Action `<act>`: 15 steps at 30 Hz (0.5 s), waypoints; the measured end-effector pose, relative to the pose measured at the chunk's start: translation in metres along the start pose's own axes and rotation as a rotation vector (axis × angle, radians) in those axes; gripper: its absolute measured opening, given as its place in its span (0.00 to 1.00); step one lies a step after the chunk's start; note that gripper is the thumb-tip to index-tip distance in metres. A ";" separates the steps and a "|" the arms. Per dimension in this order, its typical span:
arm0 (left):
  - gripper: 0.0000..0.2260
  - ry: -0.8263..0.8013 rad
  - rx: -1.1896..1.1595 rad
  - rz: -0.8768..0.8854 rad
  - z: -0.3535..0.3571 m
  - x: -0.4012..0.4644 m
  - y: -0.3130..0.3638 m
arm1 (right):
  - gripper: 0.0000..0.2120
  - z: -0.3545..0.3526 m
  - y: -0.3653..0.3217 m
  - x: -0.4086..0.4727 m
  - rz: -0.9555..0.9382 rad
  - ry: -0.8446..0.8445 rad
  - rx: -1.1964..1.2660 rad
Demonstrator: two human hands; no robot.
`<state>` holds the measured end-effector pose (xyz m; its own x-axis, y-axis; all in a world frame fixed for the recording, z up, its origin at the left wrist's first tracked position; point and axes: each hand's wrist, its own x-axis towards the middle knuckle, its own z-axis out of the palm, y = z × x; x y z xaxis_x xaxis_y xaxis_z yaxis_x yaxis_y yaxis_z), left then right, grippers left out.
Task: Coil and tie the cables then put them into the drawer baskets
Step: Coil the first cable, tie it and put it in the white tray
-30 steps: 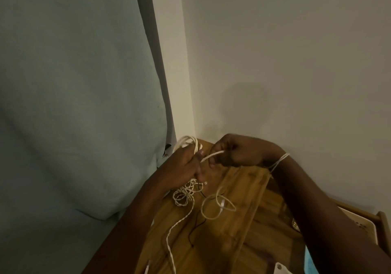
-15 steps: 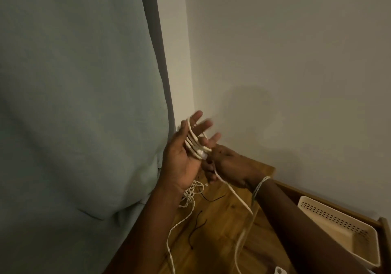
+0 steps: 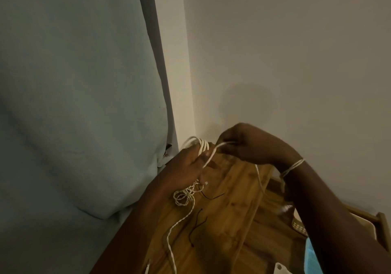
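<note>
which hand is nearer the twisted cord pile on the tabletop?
Left. The left hand is just above the twisted cord pile; the right hand is farther up and right.

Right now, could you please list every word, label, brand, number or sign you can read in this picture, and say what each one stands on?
None: no readable text shows anywhere.
White cable wound round the left hand: no print visible.
White object at the bottom edge: no marking to make out.
Basket and blue item: mostly hidden by the right arm, no label shows.
</note>
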<state>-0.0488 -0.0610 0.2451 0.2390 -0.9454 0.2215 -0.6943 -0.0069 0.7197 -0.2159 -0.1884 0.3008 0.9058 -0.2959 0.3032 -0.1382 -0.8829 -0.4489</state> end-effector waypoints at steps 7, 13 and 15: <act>0.26 -0.441 -0.986 0.161 0.001 -0.006 0.023 | 0.06 0.003 0.019 0.017 -0.065 0.157 0.375; 0.27 -0.181 -1.349 0.301 -0.005 0.005 0.034 | 0.11 0.065 0.016 0.011 0.120 -0.060 0.430; 0.25 -0.023 -1.176 0.271 -0.010 0.007 0.033 | 0.13 0.068 0.006 0.009 0.113 -0.141 0.301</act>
<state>-0.0628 -0.0648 0.2773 0.1611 -0.8760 0.4546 0.3253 0.4820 0.8136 -0.1809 -0.1716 0.2435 0.9409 -0.3137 0.1275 -0.1356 -0.6941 -0.7070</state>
